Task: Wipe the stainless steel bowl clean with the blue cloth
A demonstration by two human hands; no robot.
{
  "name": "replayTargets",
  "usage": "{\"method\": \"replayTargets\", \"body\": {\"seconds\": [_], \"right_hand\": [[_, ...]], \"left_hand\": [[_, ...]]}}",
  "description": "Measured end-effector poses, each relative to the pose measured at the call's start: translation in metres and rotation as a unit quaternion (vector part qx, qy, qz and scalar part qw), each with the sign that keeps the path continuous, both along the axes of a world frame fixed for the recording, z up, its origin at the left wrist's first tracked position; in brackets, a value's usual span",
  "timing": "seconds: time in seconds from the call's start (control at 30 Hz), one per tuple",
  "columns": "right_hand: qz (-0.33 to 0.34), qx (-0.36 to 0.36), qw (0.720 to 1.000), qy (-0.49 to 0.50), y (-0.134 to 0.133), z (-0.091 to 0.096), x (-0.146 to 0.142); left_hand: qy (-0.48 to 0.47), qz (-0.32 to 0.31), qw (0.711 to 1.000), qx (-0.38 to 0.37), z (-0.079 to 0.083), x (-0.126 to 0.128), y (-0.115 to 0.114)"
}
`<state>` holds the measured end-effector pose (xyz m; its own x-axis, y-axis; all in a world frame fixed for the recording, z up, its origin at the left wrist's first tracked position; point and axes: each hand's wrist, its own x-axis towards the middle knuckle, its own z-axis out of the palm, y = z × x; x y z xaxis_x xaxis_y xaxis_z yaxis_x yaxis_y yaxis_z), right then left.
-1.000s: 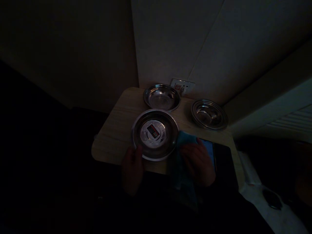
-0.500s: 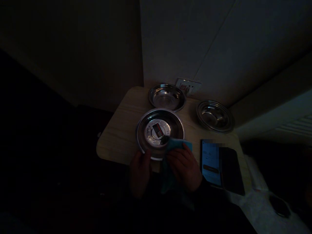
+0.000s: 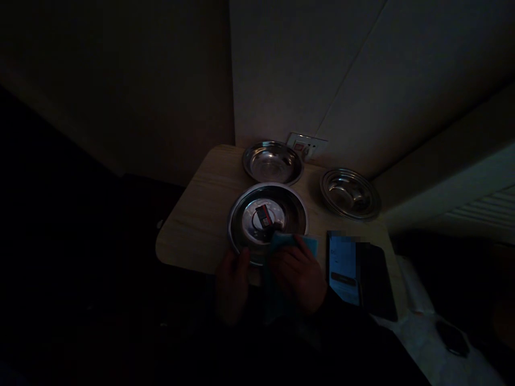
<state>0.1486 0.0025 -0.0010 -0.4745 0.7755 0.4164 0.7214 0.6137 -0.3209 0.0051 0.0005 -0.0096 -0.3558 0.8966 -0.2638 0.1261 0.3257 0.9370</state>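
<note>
Plate [image 3: 246, 221] at table [image 3: 193, 236] near edge, sticker in centre. Left hand [image 3: 232, 281] pinches its near-left rim. Right hand [image 3: 300, 276] clamped on blue cloth [image 3: 295, 244], pressed onto near-right rim. Phone [image 3: 341, 262] just right; bowl [image 3: 272, 162] far, second bowl [image 3: 349, 193] far right.

The near rim of the round steel plate [image 3: 246, 214] is hidden under the blue cloth [image 3: 308, 245] and the right hand [image 3: 300, 276]. Its red-and-black sticker [image 3: 264, 216] is too small to read. To the right, the far edge of the lit phone screen [image 3: 341, 264] is blurred.
</note>
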Motion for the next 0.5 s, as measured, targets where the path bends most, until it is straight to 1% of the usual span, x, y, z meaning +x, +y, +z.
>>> {"method": "replayTargets", "body": {"seconds": [0.13, 0.23, 0.33, 0.4, 0.5], "right_hand": [[-0.002, -0.005, 1.000, 0.022, 0.003, -0.001, -0.014], [0.010, 0.001, 1.000, 0.004, 0.004, -0.001, -0.008], [0.002, 0.001, 1.000, -0.011, 0.004, -0.001, 0.001], [-0.009, -0.008, 1.000, -0.001, 0.004, -0.001, 0.000], [-0.005, -0.017, 1.000, 0.023, 0.006, -0.001, -0.008]], "left_hand": [[0.001, -0.040, 0.999, -0.009, 0.001, -0.004, 0.002], [-0.003, -0.038, 0.999, -0.017, 0.003, -0.005, 0.002], [-0.005, -0.035, 0.999, -0.006, 0.006, -0.003, 0.001], [0.006, -0.040, 0.999, 0.004, 0.007, -0.002, 0.001], [0.027, -0.043, 0.999, -0.011, 0.006, -0.004, 0.003]]}}
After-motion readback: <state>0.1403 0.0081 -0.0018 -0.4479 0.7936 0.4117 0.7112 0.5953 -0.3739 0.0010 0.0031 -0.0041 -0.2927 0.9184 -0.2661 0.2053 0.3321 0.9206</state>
